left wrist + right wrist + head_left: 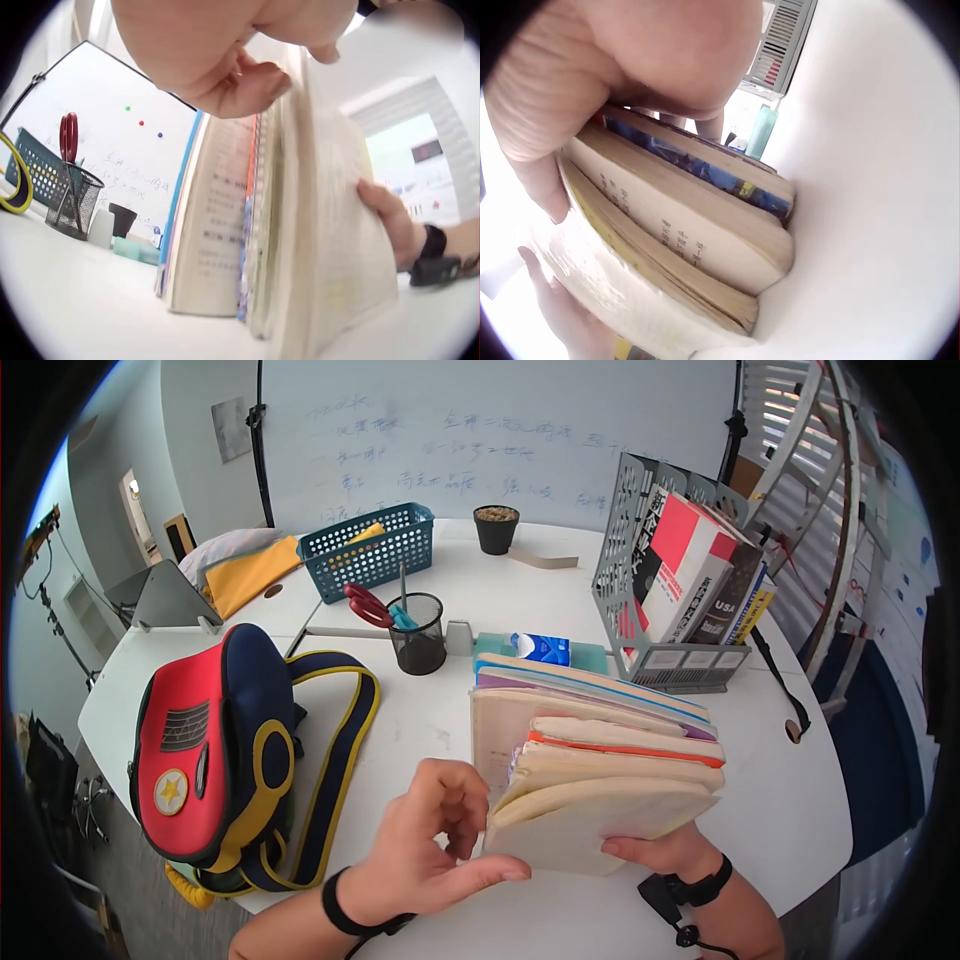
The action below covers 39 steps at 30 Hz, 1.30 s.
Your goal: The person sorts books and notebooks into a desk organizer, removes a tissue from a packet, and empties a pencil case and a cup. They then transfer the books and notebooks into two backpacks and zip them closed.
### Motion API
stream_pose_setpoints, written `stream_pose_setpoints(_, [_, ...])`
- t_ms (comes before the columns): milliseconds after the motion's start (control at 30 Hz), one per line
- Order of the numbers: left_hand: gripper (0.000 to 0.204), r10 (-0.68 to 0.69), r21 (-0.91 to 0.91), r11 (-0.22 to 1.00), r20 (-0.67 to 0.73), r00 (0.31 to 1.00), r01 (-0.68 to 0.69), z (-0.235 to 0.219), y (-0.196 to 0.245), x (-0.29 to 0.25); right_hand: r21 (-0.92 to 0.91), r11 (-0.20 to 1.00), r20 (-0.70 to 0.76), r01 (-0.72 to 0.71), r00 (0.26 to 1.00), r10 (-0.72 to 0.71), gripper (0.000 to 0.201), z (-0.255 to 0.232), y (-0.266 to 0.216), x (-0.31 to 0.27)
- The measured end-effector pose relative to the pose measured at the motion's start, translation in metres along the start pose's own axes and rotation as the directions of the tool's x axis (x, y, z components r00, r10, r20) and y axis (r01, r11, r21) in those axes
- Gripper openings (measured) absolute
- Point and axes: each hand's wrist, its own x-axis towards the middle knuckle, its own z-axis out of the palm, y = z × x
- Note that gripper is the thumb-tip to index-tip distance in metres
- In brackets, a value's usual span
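Several books stand upright in a row on the white table, page edges showing. My right hand grips the near books at their right side, its thumb on the front book's pale cover; in the right wrist view its fingers reach across behind them. My left hand is at the row's left edge, fingers loosely curled and thumb extended across the front book's lower corner. From the left wrist view, the left fingertips are right at the front book's edge.
A red and navy backpack lies at the left. Behind the books are a mesh pen cup with scissors, a teal basket, a blue-and-white packet and a black pot. A grey file rack with books stands at the right.
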Motion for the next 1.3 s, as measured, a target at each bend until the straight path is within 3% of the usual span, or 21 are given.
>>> stream_pose_setpoints(33, [0.07,0.0,-0.002,1.0,0.006,1.0,0.0,-0.004,0.005,0.004,0.009,1.0,0.016,-0.001,1.0,0.001,0.077,-0.001,0.0,0.0])
stream_pose_setpoints(100, [0.04,0.2,0.135,0.961,0.259,0.945,-0.241,-0.01,0.012,0.016,0.013,1.0,0.026,-0.006,1.0,0.005,0.077,-0.004,0.0,-0.002])
stream_pose_setpoints(133, [0.022,0.131,0.067,0.986,0.248,0.96,-0.152,-0.003,0.018,0.014,0.088,0.996,0.046,0.018,0.999,-0.022,0.076,-0.003,0.002,-0.001])
stream_pose_setpoints(167, [0.022,0.131,0.07,0.986,0.245,0.961,-0.152,-0.002,0.016,0.016,0.166,0.985,0.065,0.043,0.996,-0.054,0.075,-0.001,0.004,0.0])
stream_pose_setpoints(233, [0.025,0.348,0.168,0.892,0.336,0.875,-0.419,-0.002,0.01,0.019,0.136,0.989,0.082,0.059,0.994,-0.07,0.073,-0.001,0.005,0.0])
stream_pose_setpoints(300, [0.025,0.342,0.175,0.888,0.367,0.865,-0.425,-0.004,0.011,0.02,0.069,0.994,0.108,0.085,0.99,-0.093,0.071,-0.003,0.005,-0.003])
stream_pose_setpoints(367, [0.025,0.176,0.313,0.926,0.143,0.974,-0.213,0.0,0.008,0.013,0.004,0.994,0.14,0.111,0.984,-0.11,0.069,-0.006,0.003,-0.006])
stream_pose_setpoints(400, [0.026,0.143,0.227,0.965,-0.047,0.989,-0.129,0.009,0.002,0.009,-0.054,0.995,0.142,0.089,0.987,-0.081,0.069,-0.008,-0.002,-0.009])
stream_pose_setpoints(433, [0.026,0.143,0.23,0.965,-0.047,0.989,-0.129,0.014,-0.001,0.009,-0.052,0.994,0.143,0.091,0.986,-0.083,0.069,-0.01,-0.002,-0.01])
stream_pose_setpoints(533, [0.032,0.057,-0.077,0.994,-0.24,0.969,-0.078,0.018,0.004,0.011,-0.071,0.997,0.171,0.008,0.985,0.004,0.072,-0.009,-0.002,-0.011])
stream_pose_setpoints(600, [0.031,0.19,0.226,0.956,0.004,0.982,-0.186,0.007,0.009,0.011,0.066,0.998,0.083,-0.009,0.997,0.004,0.074,-0.001,-0.009,-0.008])
stream_pose_setpoints(633, [0.031,0.19,0.226,0.956,0.003,0.982,-0.186,0.001,0.009,0.013,0.065,0.998,0.084,-0.009,0.996,0.004,0.074,0.0,-0.011,-0.007])
stream_pose_setpoints(700, [0.042,0.338,0.059,0.922,0.356,0.871,-0.382,-0.008,0.008,0.019,0.04,0.999,0.089,-0.003,0.996,-0.001,0.074,0.003,-0.016,0.011])
stream_pose_setpoints(767, [0.056,0.279,0.001,0.952,0.409,0.869,-0.306,-0.008,0.009,0.018,0.017,1.0,0.1,0.002,0.995,-0.003,0.074,0.002,-0.012,0.007])
stream_pose_setpoints(833, [0.025,0.106,-0.151,0.986,0.289,0.951,-0.064,-0.013,-0.005,0.01,-0.004,1.0,0.109,0.01,0.994,-0.009,0.074,0.0,-0.005,0.0])
stream_pose_setpoints(867, [0.016,-0.126,-0.304,0.943,0.061,0.99,0.139,0.001,0.001,0.001,-0.015,1.0,0.111,0.016,0.994,-0.014,0.075,-0.002,-0.002,-0.005])
stream_pose_setpoints(900, [0.026,-0.129,-0.15,0.982,-0.081,0.988,0.116,0.006,-0.001,0.003,-0.027,0.999,0.112,0.023,0.993,-0.02,0.075,-0.004,0.001,-0.011])
stream_pose_setpoints(1000, [0.038,-0.079,0.046,0.995,-0.084,0.993,0.083,0.002,0.007,0.012,-0.062,0.997,0.121,0.038,0.992,-0.03,0.075,-0.014,0.01,-0.026])
stream_pose_setpoints(1067, [0.047,0.126,0.411,0.9,0.065,0.99,-0.141,-0.001,0.013,0.016,-0.084,0.995,0.134,0.047,0.99,-0.035,0.075,-0.001,0.006,-0.007])
stream_pose_setpoints(1233, [0.05,0.062,0.42,0.904,0.051,0.997,-0.078,0.019,0.008,0.009,-0.143,0.987,0.154,0.073,0.987,-0.05,0.076,-0.027,0.015,-0.018])
stream_pose_setpoints(1300, [0.049,0.182,0.341,0.921,0.047,0.982,-0.187,0.021,0.002,0.011,-0.165,0.983,0.16,0.083,0.985,-0.056,0.076,-0.028,0.018,-0.02])
